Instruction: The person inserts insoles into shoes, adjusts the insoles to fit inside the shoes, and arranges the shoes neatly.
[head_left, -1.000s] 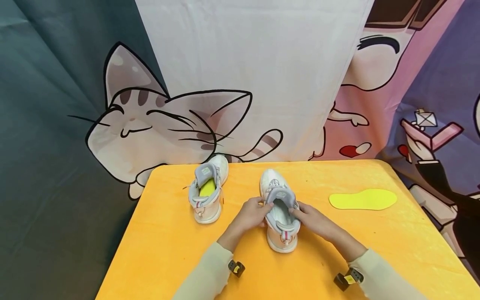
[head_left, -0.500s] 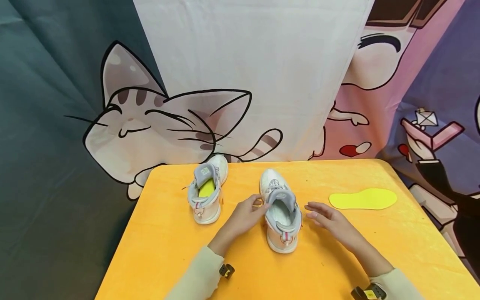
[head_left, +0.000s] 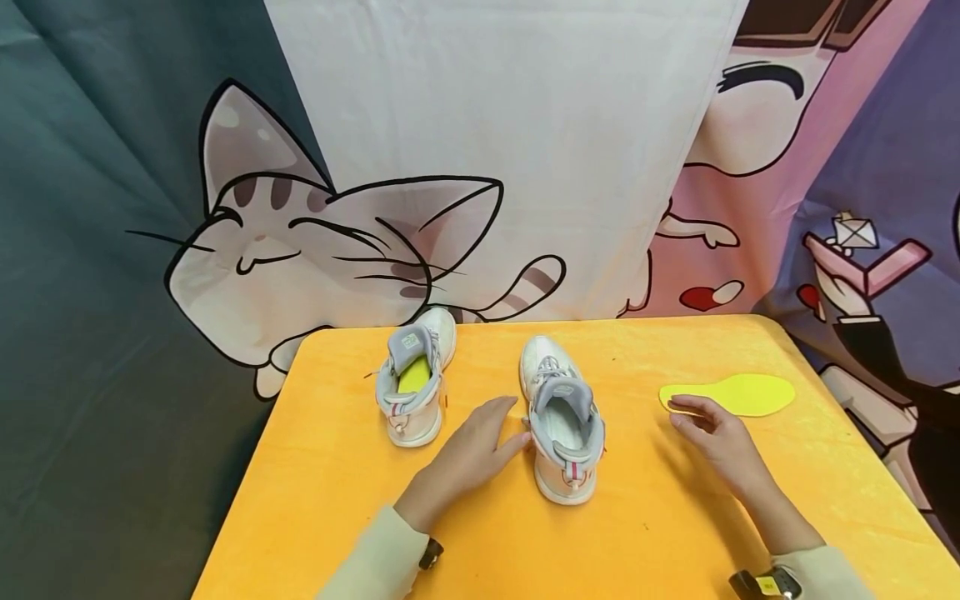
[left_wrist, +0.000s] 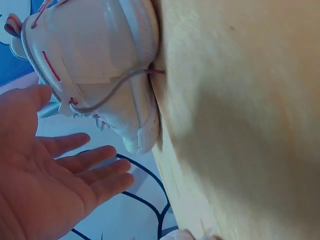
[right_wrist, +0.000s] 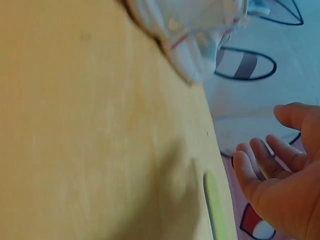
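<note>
A white and pale pink sneaker (head_left: 547, 367) stands mid-table with its heel toward me and its grey-lined opening facing up. My left hand (head_left: 468, 450) is beside its left side, thumb tip right at the collar; the left wrist view shows that hand (left_wrist: 60, 175) with fingers extended and nothing in them. To the right lies a flat yellow insole (head_left: 750, 395). My right hand (head_left: 723, 446) is over the near side of its left end, fingers slightly bent and holding nothing. The right wrist view has the hand (right_wrist: 280, 185) above the edge-on insole (right_wrist: 216, 205).
The matching sneaker (head_left: 417, 421) stands further left, a yellow insole (head_left: 414, 377) inside it. Both shoes are on a yellow-orange table (head_left: 330, 500). A printed cloth backdrop (head_left: 525, 125) with a cartoon cat hangs behind the table's far edge.
Both hands have let go of the middle sneaker. The right hand has moved right to the loose insole; the left has drawn back slightly to the left. The shoes have stayed in place.
</note>
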